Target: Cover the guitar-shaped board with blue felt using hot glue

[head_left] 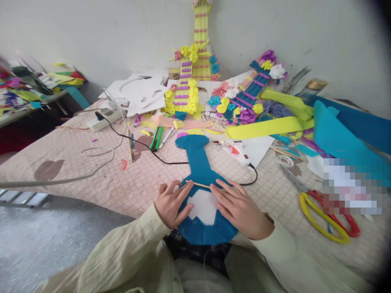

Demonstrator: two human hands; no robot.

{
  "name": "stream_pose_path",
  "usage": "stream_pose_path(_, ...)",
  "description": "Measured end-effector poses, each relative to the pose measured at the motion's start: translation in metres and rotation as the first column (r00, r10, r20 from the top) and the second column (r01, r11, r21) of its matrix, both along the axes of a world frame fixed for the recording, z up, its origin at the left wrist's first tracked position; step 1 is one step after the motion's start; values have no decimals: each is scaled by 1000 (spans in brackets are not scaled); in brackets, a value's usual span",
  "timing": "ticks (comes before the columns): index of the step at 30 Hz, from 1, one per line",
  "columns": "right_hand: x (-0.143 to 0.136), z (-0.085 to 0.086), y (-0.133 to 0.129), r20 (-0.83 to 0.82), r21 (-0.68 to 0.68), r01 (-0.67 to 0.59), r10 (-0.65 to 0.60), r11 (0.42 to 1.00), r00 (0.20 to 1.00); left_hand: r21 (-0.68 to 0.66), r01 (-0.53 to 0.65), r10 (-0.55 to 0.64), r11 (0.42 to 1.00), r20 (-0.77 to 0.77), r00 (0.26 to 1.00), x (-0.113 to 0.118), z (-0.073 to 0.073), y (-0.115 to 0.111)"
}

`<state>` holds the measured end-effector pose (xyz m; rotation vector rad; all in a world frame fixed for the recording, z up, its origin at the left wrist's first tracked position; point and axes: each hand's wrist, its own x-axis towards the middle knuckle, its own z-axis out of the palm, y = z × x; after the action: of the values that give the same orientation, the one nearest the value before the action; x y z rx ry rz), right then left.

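Left fingers [183, 193]: mine are loosely spread, tips on one end of the stick [200, 184].
Right fingers [225, 196]: mine again spread, reaching its other end.
Stick: mid-frame, crosswise on my blue cutout [198, 159], above the white patch [203, 206].
Glue gun [237, 154]: right of centre, on my tabletop [152, 177].
Scissors [325, 219]: lower right of frame.

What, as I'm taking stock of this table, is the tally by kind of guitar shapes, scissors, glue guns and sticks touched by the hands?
Yellow guitar shapes: 2
Flowered blue guitar shape: 1
Flowerless blue guitar shape: 1
Scissors: 1 pair
Glue gun: 1
Stick touched by left hand and right hand: 1
Total: 7
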<state>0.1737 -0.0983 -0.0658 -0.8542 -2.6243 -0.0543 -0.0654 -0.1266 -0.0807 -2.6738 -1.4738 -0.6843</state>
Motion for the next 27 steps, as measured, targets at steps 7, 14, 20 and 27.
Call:
stream_pose_path(7,0,3,3,45,-28,42,-41,999,998,6,-13,13,1000,-22,1000,5,3,4)
stream_pose_path(14,-3,6,4,57,-13,9,-8,1000,998,29,-38,39,999,-45,998,9,2,7)
stream_pose_path(20,-3,7,9,73,-63,43,-38,997,997,-1,-56,55,998,-96,994,11,1,8)
stream_pose_path(27,-3,6,13,78,-108,48,-40,993,996,-12,-46,44,999,-106,993,11,0,14)
